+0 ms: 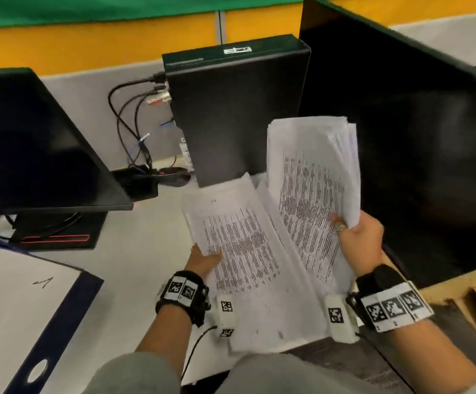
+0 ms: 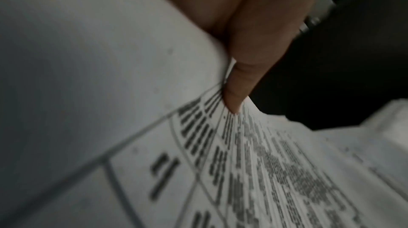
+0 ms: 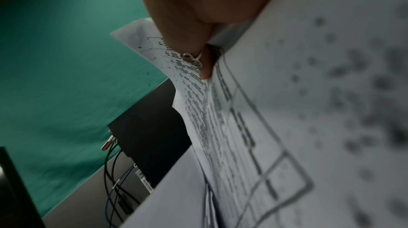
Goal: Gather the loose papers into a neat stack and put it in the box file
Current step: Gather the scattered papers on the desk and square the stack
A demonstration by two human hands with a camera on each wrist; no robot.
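Pale grey surface (image 1: 134, 268) runs across scene. Behind it low grey partition (image 1: 94, 89), yellow band (image 1: 89, 44) above, green cloth (image 1: 89, 9) on top. Dark monitor (image 1: 32, 143) at left on black stand with red trim (image 1: 57, 237). Black desktop tower (image 1: 231, 109) upright at centre, cables (image 1: 129, 120) looping from its back down to small black box (image 1: 137, 180). Second large dark monitor (image 1: 401, 152) at right. Wooden organiser (image 1: 458, 302) at right edge. Light even, soft, indoor.
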